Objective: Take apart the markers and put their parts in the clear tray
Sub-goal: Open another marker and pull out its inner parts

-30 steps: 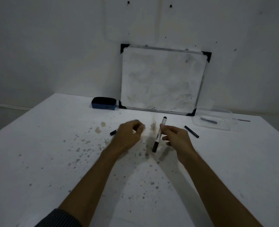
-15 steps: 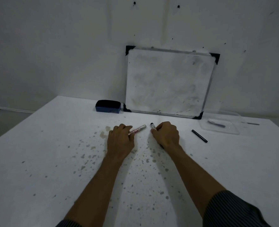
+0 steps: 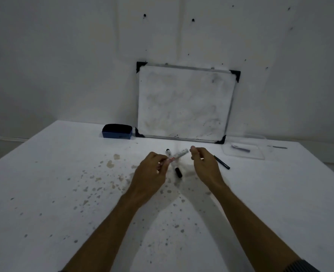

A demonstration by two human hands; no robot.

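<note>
My left hand (image 3: 152, 173) holds a white marker barrel (image 3: 180, 154) with red print by its lower end, and the barrel points up and to the right. My right hand (image 3: 203, 165) hovers just right of the barrel's free end, thumb and fingers curled together with nothing visible in them. A marker with black ends (image 3: 174, 163) lies on the table between and behind my hands. A thin black marker part (image 3: 222, 162) lies right of my right hand. The clear tray (image 3: 260, 156) sits at the far right, with one dark part (image 3: 240, 149) in it.
A whiteboard (image 3: 183, 103) leans on the wall behind the hands, with a blue eraser (image 3: 117, 131) to its left. The white table (image 3: 44, 193) is speckled with brown stains. A thin object (image 3: 278, 147) lies beyond the tray.
My left hand has lifted the white barrel off the table. My right hand let go of the black-ended marker, which now lies on the table, and rose toward the barrel's tip.
</note>
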